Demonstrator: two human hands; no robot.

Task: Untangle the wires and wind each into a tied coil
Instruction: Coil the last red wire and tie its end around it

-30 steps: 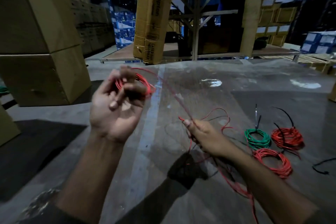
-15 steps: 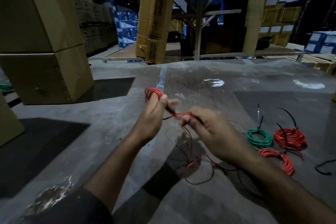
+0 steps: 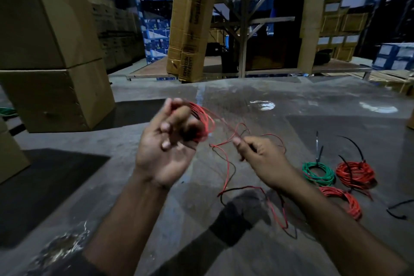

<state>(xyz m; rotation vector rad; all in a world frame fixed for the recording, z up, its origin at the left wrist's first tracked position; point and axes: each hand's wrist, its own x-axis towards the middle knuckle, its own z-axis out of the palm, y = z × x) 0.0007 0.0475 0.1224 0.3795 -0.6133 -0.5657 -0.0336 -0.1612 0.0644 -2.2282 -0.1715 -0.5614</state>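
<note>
My left hand (image 3: 167, 148) is raised palm up, its fingers curled round a small red wire coil (image 3: 202, 122). The free red wire (image 3: 227, 164) runs from that coil to my right hand (image 3: 261, 157), which pinches it between thumb and fingers, then trails in loops onto the floor. On the floor to the right lie a tied green coil (image 3: 318, 173), a tied red coil (image 3: 356, 175) with black ties sticking up, and another red coil (image 3: 345, 201) partly behind my right forearm.
The grey concrete floor (image 3: 112, 175) is shiny and wet-looking. Stacked cardboard boxes (image 3: 49, 56) stand at the left, and a tall upright carton (image 3: 190, 22) and shelving at the back. A loose black tie (image 3: 397, 209) lies at the far right.
My left hand turned palm up and lifted the red coil away from my right hand. The right hand moved right and down, and the wire between them drew longer.
</note>
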